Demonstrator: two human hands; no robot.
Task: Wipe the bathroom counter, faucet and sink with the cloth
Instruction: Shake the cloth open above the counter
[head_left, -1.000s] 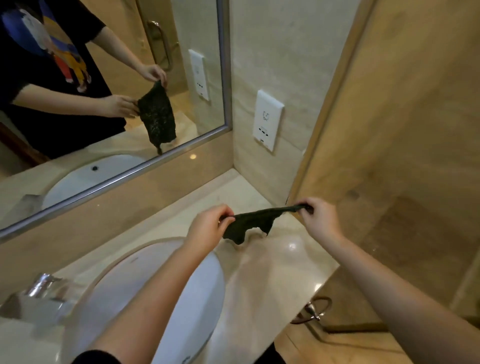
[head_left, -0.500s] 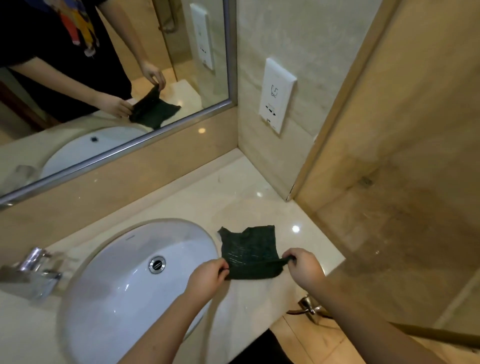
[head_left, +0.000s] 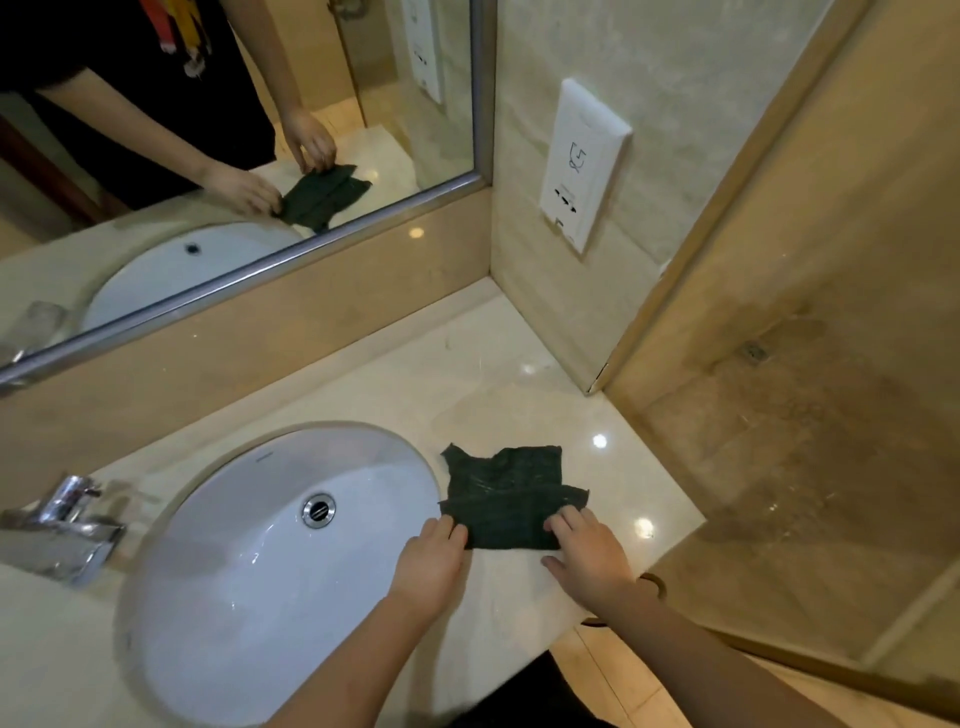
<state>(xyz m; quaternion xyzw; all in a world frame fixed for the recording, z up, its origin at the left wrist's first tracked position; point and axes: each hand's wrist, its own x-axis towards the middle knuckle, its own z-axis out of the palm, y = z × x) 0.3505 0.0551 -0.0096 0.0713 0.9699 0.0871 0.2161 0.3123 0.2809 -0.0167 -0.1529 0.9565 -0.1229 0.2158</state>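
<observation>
Finding: the dark green cloth (head_left: 511, 499) now lies on the marble counter (head_left: 415, 374), just right of the sink (head_left: 249, 571) rim. A second ago we record it stretched in the air between both hands. Half a second ago it had come down to the counter, with its near edge still lifted. That near edge is now doubled forward, so a folded band lies across the cloth's front half.

Left hand (head_left: 431, 566): fingers curled at the near left corner of the fold. It appears to pinch that corner between thumb and forefinger, though the contact is small in the head view.

Right hand (head_left: 589, 556): fingers fairly straight and laid on the near right part of the fold, thumb splayed on the bare counter. It presses rather than grips.

The mirror (head_left: 208, 156) reflects both hands on the folded cloth and agrees with this.

Assessment: we judge this to be preparation, with the cloth being folded into a pad before wiping. We see no sign that a wiping stroke has been made on the counter, the chrome faucet (head_left: 67, 525) or the sink bowl. The task therefore stands near its start.

Also noted: a white wall socket plate (head_left: 582, 166) above the counter's back corner, and a glass panel (head_left: 779, 364) along the right side.
</observation>
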